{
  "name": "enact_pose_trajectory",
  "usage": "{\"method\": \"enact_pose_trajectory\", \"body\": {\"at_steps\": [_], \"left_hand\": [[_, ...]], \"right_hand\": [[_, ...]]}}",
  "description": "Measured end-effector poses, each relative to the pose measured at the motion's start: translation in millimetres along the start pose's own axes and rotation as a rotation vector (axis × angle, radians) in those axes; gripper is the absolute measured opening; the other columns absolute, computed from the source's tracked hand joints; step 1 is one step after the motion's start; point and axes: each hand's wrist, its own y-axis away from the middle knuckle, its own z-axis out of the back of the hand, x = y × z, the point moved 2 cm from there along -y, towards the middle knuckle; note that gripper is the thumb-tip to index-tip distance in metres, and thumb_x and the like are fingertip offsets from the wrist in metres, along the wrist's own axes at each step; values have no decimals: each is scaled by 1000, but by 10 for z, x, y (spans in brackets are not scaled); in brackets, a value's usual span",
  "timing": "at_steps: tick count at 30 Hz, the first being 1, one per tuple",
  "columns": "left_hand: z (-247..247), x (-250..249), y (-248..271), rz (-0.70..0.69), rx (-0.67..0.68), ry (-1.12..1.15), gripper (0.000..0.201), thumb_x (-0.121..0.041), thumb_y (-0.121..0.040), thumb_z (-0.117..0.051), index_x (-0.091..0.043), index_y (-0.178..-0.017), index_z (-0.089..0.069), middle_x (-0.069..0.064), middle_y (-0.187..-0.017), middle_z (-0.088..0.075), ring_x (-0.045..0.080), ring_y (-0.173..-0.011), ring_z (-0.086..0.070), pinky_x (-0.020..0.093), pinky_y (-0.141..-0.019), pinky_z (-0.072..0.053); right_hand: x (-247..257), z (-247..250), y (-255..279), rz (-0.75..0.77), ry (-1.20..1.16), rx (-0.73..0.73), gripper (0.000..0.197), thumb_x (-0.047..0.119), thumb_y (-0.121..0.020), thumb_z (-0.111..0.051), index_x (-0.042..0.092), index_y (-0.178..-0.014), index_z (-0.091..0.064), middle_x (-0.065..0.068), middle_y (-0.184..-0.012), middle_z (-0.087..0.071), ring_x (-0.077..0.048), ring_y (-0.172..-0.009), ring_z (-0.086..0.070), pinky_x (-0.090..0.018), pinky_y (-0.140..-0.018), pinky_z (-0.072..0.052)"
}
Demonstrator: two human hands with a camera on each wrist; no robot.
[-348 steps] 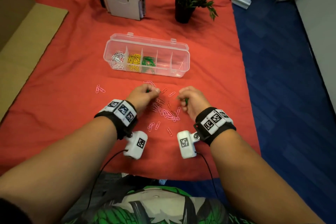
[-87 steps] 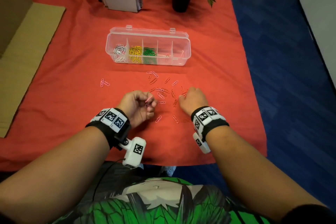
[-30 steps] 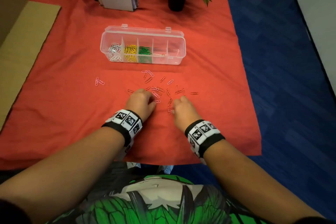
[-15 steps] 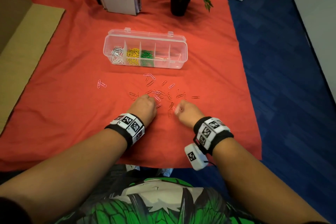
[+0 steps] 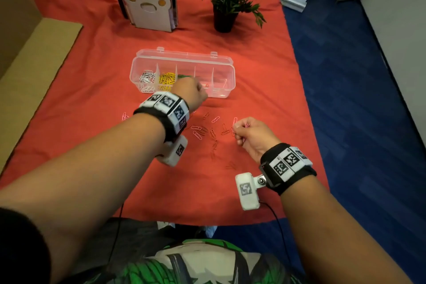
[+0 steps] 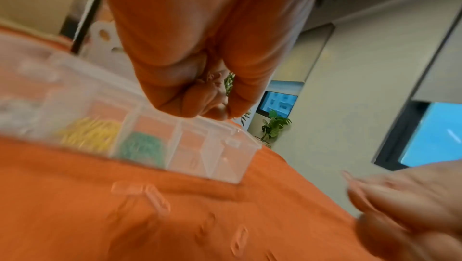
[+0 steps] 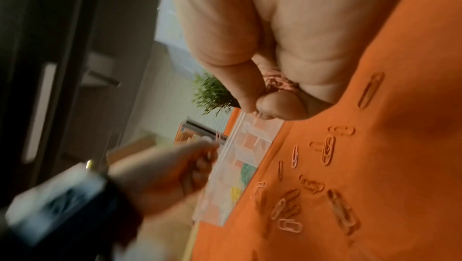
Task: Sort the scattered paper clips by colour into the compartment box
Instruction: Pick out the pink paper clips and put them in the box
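Leftmost, well to the left of the left hand, a pair of pink clips lies alone on the red cloth. That hand is raised above the near wall of the clear compartment box, over its middle cells, fingers curled tight into a bunch; the left wrist view shows pink clips pinched among the fingertips. Under and left of it, the box holds white clips, then yellow clips, with green clips in the next cell; the two cells to its right are nearly empty. Between the two hands, scattered clips, pink and red, lie on the cloth. The right hand hovers just right of that scatter, fingers curled around a small bundle of clips.
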Motion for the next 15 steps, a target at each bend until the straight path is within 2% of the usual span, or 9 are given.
{"method": "enact_pose_trajectory", "body": {"at_steps": [2,5,8,10,11,13,15], "left_hand": [[79,-120,-181,21,2,-111,22,-18,-87,-50,-1,-85,-63,11,-73,-56,29,-74,-53,33,-64,-43],[116,-212,-417,59,24,-163,24,-18,-86,-52,2,-93,-62,19,-90,-64,32,-79,-56,35,-67,-44],[65,-308,-553,54,34,-188,27,-22,-85,-53,2,-92,-63,20,-100,-67,35,-91,-62,35,-71,-47],[6,-374,-595,71,73,-164,32,-28,-84,-55,0,-97,-63,18,-101,-66,34,-96,-61,36,-80,-50],[-14,-404,-612,85,98,-128,33,-30,-83,-56,-2,-97,-63,16,-99,-66,33,-95,-62,36,-81,-51],[-69,-450,-665,132,143,0,33,-31,-79,-53,-4,-94,-64,11,-85,-68,29,-82,-64,35,-74,-51],[-125,-486,-692,202,181,258,35,-24,-79,-49,1,-100,-63,10,-74,-64,27,-70,-63,36,-73,-53]], "right_hand": [[11,2,-11,69,203,-14,26,-4,-86,-50,16,-69,-49,-4,-65,-48,-11,-54,-42,-21,-49,-37],[18,39,0,118,426,-18,20,13,-86,-56,24,-71,-51,1,-64,-52,-13,-58,-48,-33,-63,-44],[7,73,26,142,495,-12,19,20,-87,-56,27,-71,-50,3,-63,-53,-13,-59,-50,-37,-68,-48],[-9,99,37,148,516,-16,19,20,-87,-57,27,-70,-50,4,-65,-53,-12,-58,-50,-36,-69,-48],[-17,119,40,150,517,-13,19,19,-88,-57,26,-71,-50,4,-66,-53,-11,-58,-50,-36,-69,-47],[-36,165,47,154,513,-10,20,18,-88,-56,26,-71,-49,3,-66,-53,-11,-58,-49,-35,-68,-45],[-36,216,53,153,513,-21,21,17,-88,-57,26,-71,-49,2,-66,-52,-10,-56,-48,-34,-67,-44]]}}
